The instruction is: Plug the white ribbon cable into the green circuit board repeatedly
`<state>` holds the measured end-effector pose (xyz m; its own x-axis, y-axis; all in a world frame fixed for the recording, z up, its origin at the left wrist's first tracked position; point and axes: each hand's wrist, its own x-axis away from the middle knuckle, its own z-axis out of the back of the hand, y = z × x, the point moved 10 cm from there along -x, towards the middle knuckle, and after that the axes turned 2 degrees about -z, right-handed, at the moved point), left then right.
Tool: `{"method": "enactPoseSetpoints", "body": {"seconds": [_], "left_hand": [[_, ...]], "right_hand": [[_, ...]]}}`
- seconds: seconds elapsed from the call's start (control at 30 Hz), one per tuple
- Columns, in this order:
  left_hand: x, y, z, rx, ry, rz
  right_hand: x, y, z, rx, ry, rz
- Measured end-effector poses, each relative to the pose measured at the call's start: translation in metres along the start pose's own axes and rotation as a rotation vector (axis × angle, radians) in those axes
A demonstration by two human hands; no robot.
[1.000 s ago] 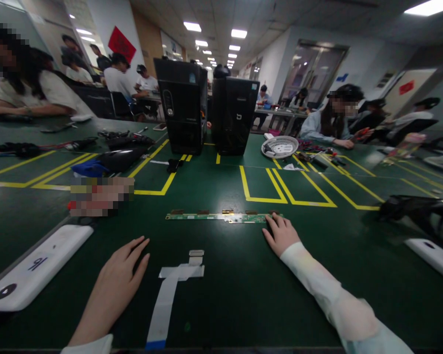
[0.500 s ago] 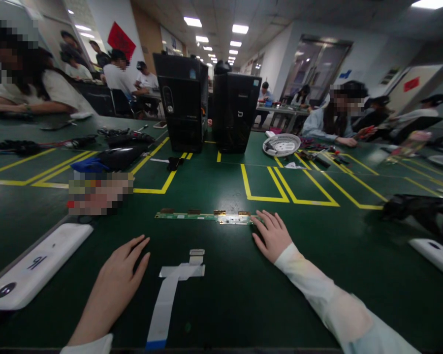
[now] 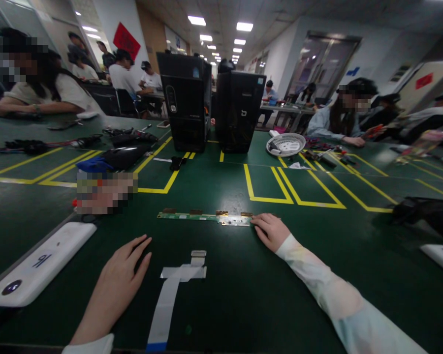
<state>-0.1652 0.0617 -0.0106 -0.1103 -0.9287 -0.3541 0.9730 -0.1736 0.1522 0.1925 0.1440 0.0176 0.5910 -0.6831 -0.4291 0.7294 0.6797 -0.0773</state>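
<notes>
A long, narrow green circuit board (image 3: 203,217) lies flat across the green table, with gold-coloured tabs along its far edge. At its right end, my right hand (image 3: 271,230) has its fingers drawn together on the board's tip; the fingertips partly hide that end. My left hand (image 3: 123,268) rests on the tabletop with fingers apart and nothing in it. Between the hands and closer to me lies a white flat ribbon cable (image 3: 166,305), bent at an angle, with a connector (image 3: 198,254) at its far end and a blue strip at the near end.
White devices lie at the left (image 3: 40,265) and right edge. Two black computer towers (image 3: 186,103) stand at the back, near a white basket (image 3: 286,144). Cables and a black-and-blue object (image 3: 107,160) lie left. Yellow tape (image 3: 269,199) marks the table. Other people sit around.
My right hand's fingers, spread over the board's right end before, have drawn together at its tip. My left hand keeps its pose. The whole view has shifted slightly.
</notes>
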Motion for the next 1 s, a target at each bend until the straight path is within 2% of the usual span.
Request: {"method": "enactPoseSetpoints", "body": {"seconds": [0.13, 0.4, 0.53, 0.63, 0.83, 1.0], "left_hand": [[0.000, -0.001, 0.000, -0.010, -0.005, 0.007], [-0.001, -0.002, 0.000, 0.001, -0.001, 0.013], [-0.002, 0.007, 0.005, 0.043, 0.025, -0.010], [-0.001, 0.030, 0.011, 0.123, 0.019, -0.105], [0.008, 0.100, 0.019, 0.180, -0.118, -0.399], [0.005, 0.133, 0.014, 0.176, -0.196, -0.494]], "right_hand": [[0.004, -0.001, -0.004, -0.102, -0.003, 0.016], [0.005, -0.013, -0.013, -0.125, -0.053, 0.047], [0.005, -0.012, -0.015, -0.127, -0.067, 0.044], [0.005, -0.010, -0.016, -0.117, -0.070, 0.040], [0.006, -0.012, -0.016, -0.116, -0.074, 0.052], [0.005, -0.011, -0.010, -0.091, -0.031, 0.023]]}}
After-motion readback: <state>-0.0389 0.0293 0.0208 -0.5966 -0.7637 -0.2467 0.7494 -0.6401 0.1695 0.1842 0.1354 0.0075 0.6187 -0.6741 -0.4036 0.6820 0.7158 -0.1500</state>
